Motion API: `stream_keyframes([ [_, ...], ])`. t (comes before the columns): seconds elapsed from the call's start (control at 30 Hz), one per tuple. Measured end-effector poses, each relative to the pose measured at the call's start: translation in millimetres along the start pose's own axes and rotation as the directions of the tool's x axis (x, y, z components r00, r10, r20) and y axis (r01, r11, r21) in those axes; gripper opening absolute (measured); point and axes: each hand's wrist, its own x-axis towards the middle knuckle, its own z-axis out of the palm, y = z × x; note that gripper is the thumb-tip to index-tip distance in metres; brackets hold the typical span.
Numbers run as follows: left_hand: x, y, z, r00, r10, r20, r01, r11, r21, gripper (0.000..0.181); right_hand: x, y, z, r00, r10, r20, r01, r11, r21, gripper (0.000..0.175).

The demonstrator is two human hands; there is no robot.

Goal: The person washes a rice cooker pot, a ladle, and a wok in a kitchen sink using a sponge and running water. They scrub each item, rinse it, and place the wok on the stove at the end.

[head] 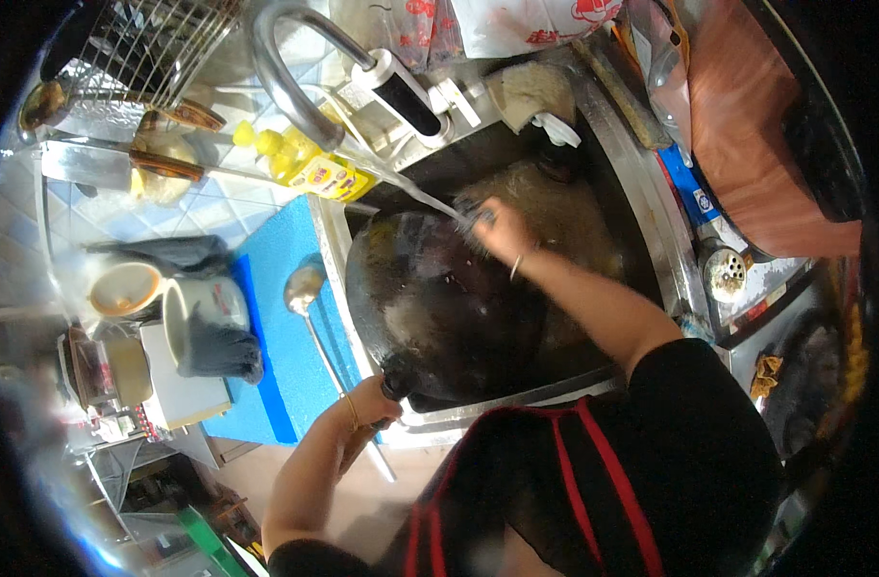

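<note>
A dark wok lies tilted in the metal sink. My left hand grips its handle at the sink's near left corner. In my right hand is a dark scrubber, blurred and mostly covered by my fingers, held at the wok's far right side. Water runs from the curved metal faucet onto the scrubber and fingers. Murky water stands in the sink to the right of the wok.
Left of the sink, a metal ladle rests on a blue mat. Yellow bottles stand behind it. Cleavers hang at the left wall. A cloth drapes over the sink's back edge. A stove is at right.
</note>
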Motion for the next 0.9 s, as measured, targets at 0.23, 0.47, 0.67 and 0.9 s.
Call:
stream_keyframes([
  [0.23, -4.1, 2.8, 11.2, 0.992, -0.008, 0.128, 0.053, 0.933, -0.355, 0.016, -30.8, 12.8, 17.1, 0.824, -0.526, -0.212, 0.471, 0.843, -0.259, 0.022],
  [0.47, -27.1, 30.0, 32.4, 0.981, -0.067, 0.182, 0.156, 0.827, -0.541, 0.017, -27.5, 40.8, -23.8, 0.990, -0.011, -0.142, -0.015, 0.983, -0.184, 0.037],
  [0.67, -32.6, 67.4, 21.0, 0.965, 0.080, 0.250, 0.108, 0.747, -0.656, 0.014, 15.8, -11.0, -19.3, 0.975, -0.182, 0.128, 0.206, 0.956, -0.209, 0.034],
  [0.9, -42.9, 90.8, 32.2, 0.955, 0.154, 0.255, 0.155, 0.475, -0.866, 0.010, -101.7, -49.9, -55.6, 0.604, -0.793, 0.079, 0.778, 0.566, -0.272, 0.017],
])
